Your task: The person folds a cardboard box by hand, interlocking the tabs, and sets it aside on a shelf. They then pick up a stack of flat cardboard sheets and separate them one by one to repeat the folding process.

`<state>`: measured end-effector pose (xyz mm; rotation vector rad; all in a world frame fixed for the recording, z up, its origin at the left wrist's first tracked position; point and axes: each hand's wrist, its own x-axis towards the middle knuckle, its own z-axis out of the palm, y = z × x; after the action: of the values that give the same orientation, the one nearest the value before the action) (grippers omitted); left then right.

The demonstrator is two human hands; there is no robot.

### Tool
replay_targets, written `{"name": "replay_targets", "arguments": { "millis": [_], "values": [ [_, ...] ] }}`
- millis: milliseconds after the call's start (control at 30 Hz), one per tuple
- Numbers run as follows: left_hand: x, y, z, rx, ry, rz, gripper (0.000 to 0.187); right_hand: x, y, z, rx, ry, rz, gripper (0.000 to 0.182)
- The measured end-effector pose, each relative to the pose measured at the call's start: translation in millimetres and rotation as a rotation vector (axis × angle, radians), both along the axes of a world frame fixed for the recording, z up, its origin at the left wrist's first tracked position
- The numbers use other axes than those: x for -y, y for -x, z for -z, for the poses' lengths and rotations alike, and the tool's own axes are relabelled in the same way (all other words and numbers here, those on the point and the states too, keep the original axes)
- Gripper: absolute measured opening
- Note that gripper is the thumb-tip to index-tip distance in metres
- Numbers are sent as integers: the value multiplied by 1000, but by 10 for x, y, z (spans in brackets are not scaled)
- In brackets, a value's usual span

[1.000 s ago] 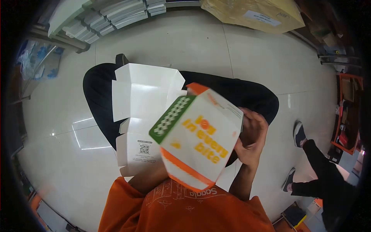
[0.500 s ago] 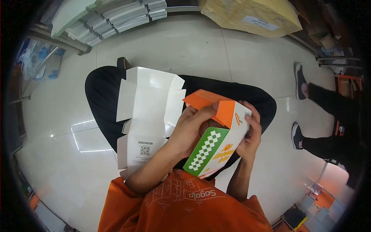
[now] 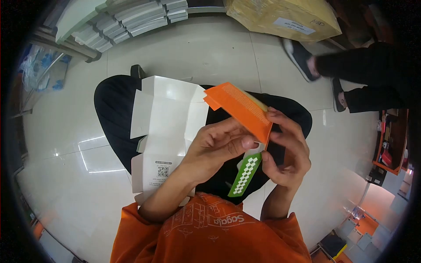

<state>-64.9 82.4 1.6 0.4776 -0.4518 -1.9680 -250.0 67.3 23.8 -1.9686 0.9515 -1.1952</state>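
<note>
In front of me, a printed cardboard box (image 3: 243, 109) is tilted so that its orange side faces up. A green flap (image 3: 245, 175) with a white diamond pattern hangs below it. My left hand (image 3: 219, 147) holds the box from the left, its thumb at the lower orange edge and its other fingers partly hidden beneath. On the other side, my right hand (image 3: 291, 151) grips the right edge with bent fingers, the thumb beside the green flap. An opened white carton (image 3: 171, 118) with a printed QR code lies over my left leg, close to my left forearm.
I sit with folded legs in black trousers (image 3: 116, 105) on a tiled floor (image 3: 210, 57). Stacked flat white packs (image 3: 136, 22) fill a rack at the far left. A wrapped yellowish parcel (image 3: 280, 19) stands ahead. Another person's shoe (image 3: 300, 59) is at the right.
The box has turned in my hands: its orange side now faces up and the lettered white side is out of sight. The other person's feet have moved farther ahead.
</note>
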Motion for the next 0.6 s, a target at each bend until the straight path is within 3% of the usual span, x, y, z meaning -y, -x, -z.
{"name": "replay_targets", "arguments": {
  "millis": [167,300,467,533,600],
  "values": [
    [31,55,17,181,-85,-105,33,43,-18,-30,-80,13,-18,30],
    [57,96,4,3,-222,-198,19,81,38,42,-88,103,-100,30],
    [56,174,-5,35,-215,-213,22,84,-37,64,-56,-31,-41,30],
    [29,226,-17,274,54,-278,25,65,-60,106,-64,-56,-15,31],
    [10,216,89,259,70,-226,27,65,-99,150,86,-112,37,33]
  ]
}}
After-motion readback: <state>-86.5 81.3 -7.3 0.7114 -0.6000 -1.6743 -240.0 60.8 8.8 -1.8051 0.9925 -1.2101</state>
